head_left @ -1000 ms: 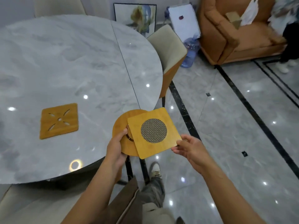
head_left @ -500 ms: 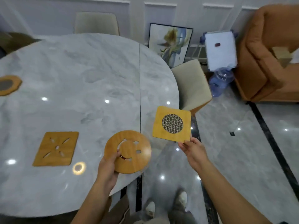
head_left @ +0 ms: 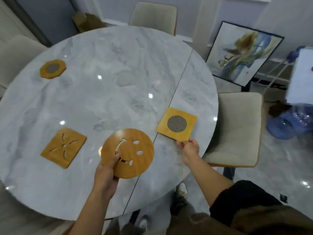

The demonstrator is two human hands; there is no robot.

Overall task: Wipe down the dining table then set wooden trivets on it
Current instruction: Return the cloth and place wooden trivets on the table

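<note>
A round marble dining table fills the view. My left hand grips a round wooden trivet with a smiley cut-out, held above the near table edge. My right hand pinches the near corner of a square wooden trivet with a round mesh centre, low over the right side of the table. Whether it touches the surface I cannot tell. A square trivet with petal cut-outs lies flat at the near left. An octagonal trivet lies at the far left.
Cream chairs stand at the right, at the far side and at the left. A framed painting leans on the wall. Blue water bottles lie on the floor at the right.
Both hands have moved forward over the table. The square mesh trivet went from beyond the table's right edge to over its surface. The view has shifted, showing the octagonal trivet fully.
</note>
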